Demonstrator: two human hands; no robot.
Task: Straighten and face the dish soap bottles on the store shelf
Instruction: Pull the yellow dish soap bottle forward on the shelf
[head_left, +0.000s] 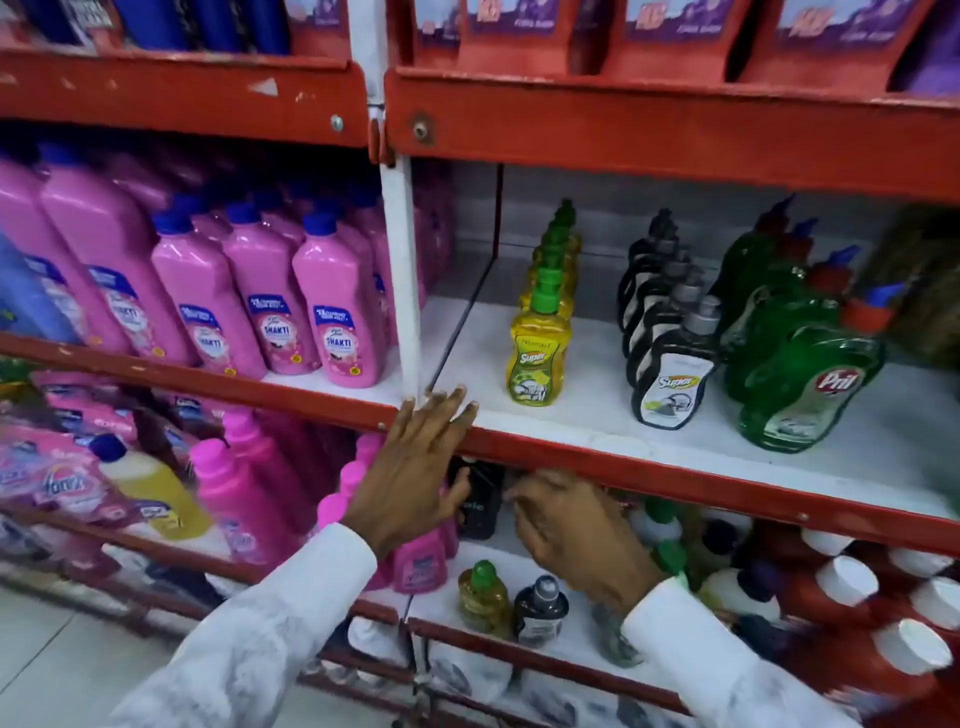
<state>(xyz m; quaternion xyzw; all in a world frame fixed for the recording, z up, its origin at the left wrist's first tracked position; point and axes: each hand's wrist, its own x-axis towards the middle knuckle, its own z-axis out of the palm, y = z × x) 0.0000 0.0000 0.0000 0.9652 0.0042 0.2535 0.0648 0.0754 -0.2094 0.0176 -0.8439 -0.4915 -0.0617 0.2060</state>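
Observation:
On the middle shelf (571, 415) stand three front-to-back rows of dish soap: yellow Super bottles (537, 348) with green caps, black Super bottles (672, 376) with grey caps, and green Pril bottles (810, 384). My left hand (415, 467) is open, its fingertips resting on the red shelf edge, left of the yellow row. Under that shelf my right hand (576, 530) reaches in beside a dark bottle (478, 501); its fingers are curled, and whether they grip anything is hidden. A small yellow bottle (483, 597) and a small black one (540, 608) stand below it.
Pink Shakti bottles (270, 306) fill the left bay behind a white upright post (402, 270). Pink bottles and pouches (78, 483) crowd the lower left shelf. Red bottles with white caps (857, 597) sit lower right. Red pouches line the top shelf (675, 119).

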